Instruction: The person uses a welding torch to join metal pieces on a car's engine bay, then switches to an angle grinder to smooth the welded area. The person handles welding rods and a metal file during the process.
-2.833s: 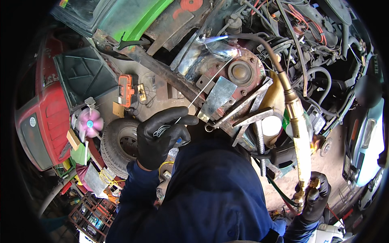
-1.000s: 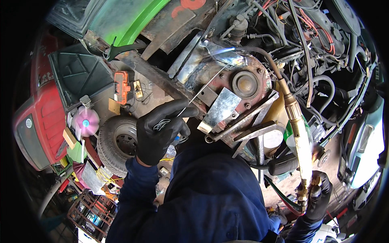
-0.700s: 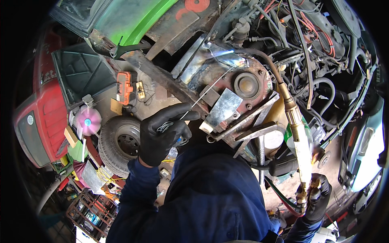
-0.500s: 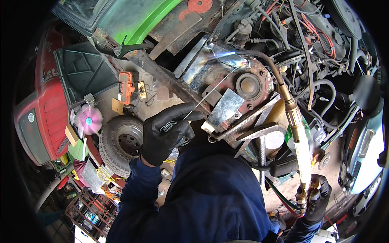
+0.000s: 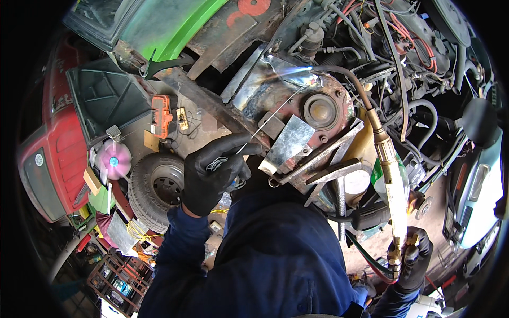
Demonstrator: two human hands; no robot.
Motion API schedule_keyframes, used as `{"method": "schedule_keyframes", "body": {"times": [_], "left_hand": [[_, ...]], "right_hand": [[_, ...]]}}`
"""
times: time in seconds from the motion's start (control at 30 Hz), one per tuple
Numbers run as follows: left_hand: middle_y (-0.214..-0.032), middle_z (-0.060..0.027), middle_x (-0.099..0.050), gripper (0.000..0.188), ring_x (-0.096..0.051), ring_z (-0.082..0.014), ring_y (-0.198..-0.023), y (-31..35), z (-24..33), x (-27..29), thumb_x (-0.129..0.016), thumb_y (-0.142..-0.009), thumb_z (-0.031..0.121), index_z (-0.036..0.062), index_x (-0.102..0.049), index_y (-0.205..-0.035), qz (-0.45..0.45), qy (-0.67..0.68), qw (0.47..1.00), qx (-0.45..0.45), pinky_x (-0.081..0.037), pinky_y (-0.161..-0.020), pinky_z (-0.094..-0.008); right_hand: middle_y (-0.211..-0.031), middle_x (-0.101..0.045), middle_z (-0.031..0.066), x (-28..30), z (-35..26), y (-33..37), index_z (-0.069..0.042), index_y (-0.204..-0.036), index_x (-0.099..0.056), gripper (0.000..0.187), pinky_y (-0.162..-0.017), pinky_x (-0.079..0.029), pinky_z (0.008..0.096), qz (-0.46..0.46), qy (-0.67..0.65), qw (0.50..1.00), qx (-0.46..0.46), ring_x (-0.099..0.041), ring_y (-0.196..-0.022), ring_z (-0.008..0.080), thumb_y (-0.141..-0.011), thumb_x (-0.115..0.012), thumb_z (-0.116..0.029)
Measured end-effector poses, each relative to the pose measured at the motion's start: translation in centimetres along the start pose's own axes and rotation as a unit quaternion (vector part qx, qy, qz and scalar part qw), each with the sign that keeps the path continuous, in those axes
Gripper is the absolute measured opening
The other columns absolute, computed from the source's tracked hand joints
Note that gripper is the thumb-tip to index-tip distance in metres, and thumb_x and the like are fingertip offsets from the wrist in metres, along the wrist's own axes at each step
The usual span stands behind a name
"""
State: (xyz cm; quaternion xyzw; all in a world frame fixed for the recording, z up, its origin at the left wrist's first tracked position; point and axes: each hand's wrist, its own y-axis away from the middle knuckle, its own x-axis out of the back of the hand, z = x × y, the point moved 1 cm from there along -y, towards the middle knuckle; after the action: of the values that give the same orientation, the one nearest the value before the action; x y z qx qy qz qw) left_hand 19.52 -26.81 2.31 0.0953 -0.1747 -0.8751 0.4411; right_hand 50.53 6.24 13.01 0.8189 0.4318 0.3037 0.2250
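In my gloved left hand a thin filler wire is pinched between fingers and thumb, with loose coils of it against the palm. The wire slants up toward a shiny, heat-stained metal plate on a rusty housing with a round hub. My gloved right hand, at the lower right, has its fingers closed round the brass valve end of a gas welding torch. The torch's bent neck reaches up and left, and a blue flame burns from its tip over the plate.
An engine with hoses and red cables fills the upper right. A loose bright metal piece leans below the hub. Red and green hoses trail from the torch. A tyre and an orange case are at left.
The whole view has shifted slightly, so the housing appears a little further left. The flame lies slightly further right over the plate. Both hands keep their grips.
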Motion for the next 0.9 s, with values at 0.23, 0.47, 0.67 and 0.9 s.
{"method": "schedule_keyframes", "body": {"times": [0.23,0.47,0.67,0.9], "left_hand": [[-0.119,-0.0254,-0.078,0.043,-0.074,-0.0212,-0.074,-0.8,-0.3,-0.1,-0.066,-0.104,0.013,-0.0064,-0.062,-0.142,-0.008,-0.001,1.0,0.009,-0.061,-0.071,-0.0344],[-0.121,-0.0197,-0.079,0.042,-0.073,-0.0145,-0.08,-1.4,-0.1,0.2,-0.066,-0.104,0.009,-0.0046,-0.064,-0.144,-0.017,-0.014,1.0,0.011,-0.061,-0.074,-0.0307],[-0.118,-0.0221,-0.079,0.041,-0.073,-0.0183,-0.076,-1.6,-0.1,0.0,-0.067,-0.105,0.016,-0.005,-0.065,-0.14,-0.013,-0.021,1.0,0.016,-0.06,-0.072,-0.0336],[-0.119,-0.022,-0.079,0.041,-0.073,-0.0185,-0.077,-1.5,-0.1,-0.2,-0.068,-0.105,0.016,-0.0047,-0.065,-0.14,-0.01,-0.024,0.999,0.03,-0.06,-0.072,-0.0337]], "right_hand": [[-0.081,-0.068,0.0049,-0.7,0.3,-0.6,0.001,-0.121,-0.065,0.067,-0.055,-0.048,0.0248,0.015,-0.008,1.0,0.022,-0.062,-0.063,0.0097,-0.102,-0.068,-0.063],[-0.091,-0.071,0.0063,-1.2,-0.2,-0.9,0.001,-0.123,-0.066,0.066,-0.059,-0.053,0.0265,0.025,-0.013,0.999,-0.019,-0.068,-0.069,0.012,-0.101,-0.071,-0.061],[-0.091,-0.074,0.0076,-1.5,-0.5,-1.2,0.006,-0.127,-0.067,0.07,-0.069,-0.06,0.0307,0.029,-0.032,0.998,-0.051,-0.075,-0.077,0.0156,-0.1,-0.076,-0.058],[-0.093,-0.075,0.0074,-1.6,-0.2,-1.5,0.006,-0.127,-0.067,0.069,-0.073,-0.058,0.0307,0.028,-0.038,0.997,-0.054,-0.073,-0.078,0.0149,-0.099,-0.077,-0.057]]}}
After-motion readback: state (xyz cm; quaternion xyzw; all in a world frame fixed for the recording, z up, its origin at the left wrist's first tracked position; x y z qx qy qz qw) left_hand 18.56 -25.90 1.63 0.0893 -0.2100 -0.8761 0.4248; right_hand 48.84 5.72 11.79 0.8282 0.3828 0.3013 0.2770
